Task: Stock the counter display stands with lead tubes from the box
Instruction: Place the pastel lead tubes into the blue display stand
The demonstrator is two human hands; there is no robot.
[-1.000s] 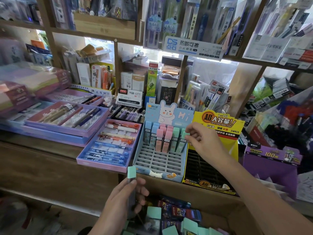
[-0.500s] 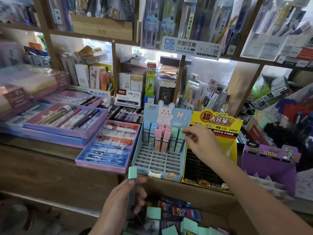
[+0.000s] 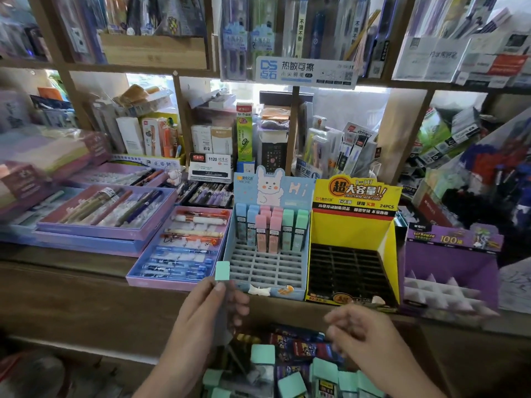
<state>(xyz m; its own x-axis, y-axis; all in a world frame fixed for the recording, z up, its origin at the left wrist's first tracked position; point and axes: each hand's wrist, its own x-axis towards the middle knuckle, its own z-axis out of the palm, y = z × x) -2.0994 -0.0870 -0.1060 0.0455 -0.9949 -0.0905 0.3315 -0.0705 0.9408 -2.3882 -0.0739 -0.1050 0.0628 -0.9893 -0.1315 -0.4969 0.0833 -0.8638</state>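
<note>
My left hand (image 3: 209, 308) grips a green-capped lead tube (image 3: 222, 271) upright, just in front of the blue rabbit display stand (image 3: 267, 277). The stand's back rows hold several blue, pink and green tubes (image 3: 270, 225); its front slots are bare. My right hand (image 3: 356, 331) hovers blurred over the box of tubes (image 3: 287, 374) below the counter edge, fingers loosely curled, holding nothing that I can see. Several green-capped tubes lie in that box. The yellow display stand (image 3: 353, 225) to the right shows an empty black grid.
A purple stand (image 3: 451, 262) sits at the right. Pen trays (image 3: 178, 248) lie left of the blue stand on the wooden counter (image 3: 71, 280). Wooden shelves packed with stationery rise behind.
My right hand has left the green tubes in the blue stand and dropped down over the box. My left hand has kept its tube raised.
</note>
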